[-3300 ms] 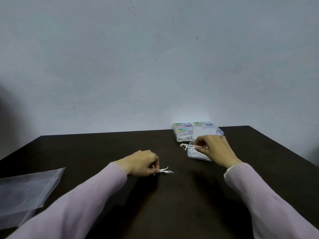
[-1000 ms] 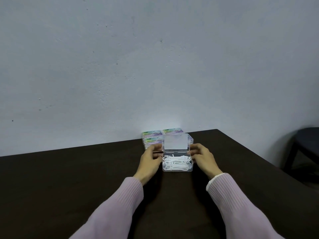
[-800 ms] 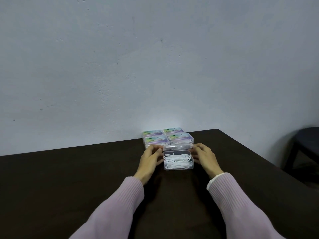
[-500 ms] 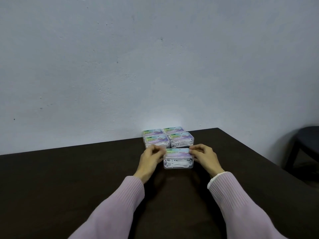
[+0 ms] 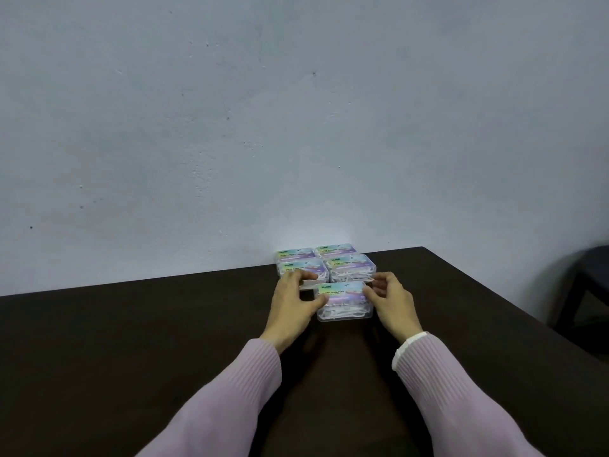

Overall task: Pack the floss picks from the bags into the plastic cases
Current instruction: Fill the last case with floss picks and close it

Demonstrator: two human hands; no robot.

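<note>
Clear plastic is under both grips: the left hand [image 5: 293, 303] and right hand [image 5: 390, 300] clamp the short ends of the closed case [image 5: 344, 301], just right of frame centre. Its long axis runs left to right between them, both hands equally near. Four shut cases [image 5: 324, 267] sit directly behind it, toward the wall [image 5: 296, 127], on the dark table [image 5: 131, 341].

Pretty dim overall, bright glare spot on the wall [image 5: 316, 232] behind the cases [image 5: 324, 263], soft shadows under the sleeves [image 5: 230, 390], slightly blurry.
</note>
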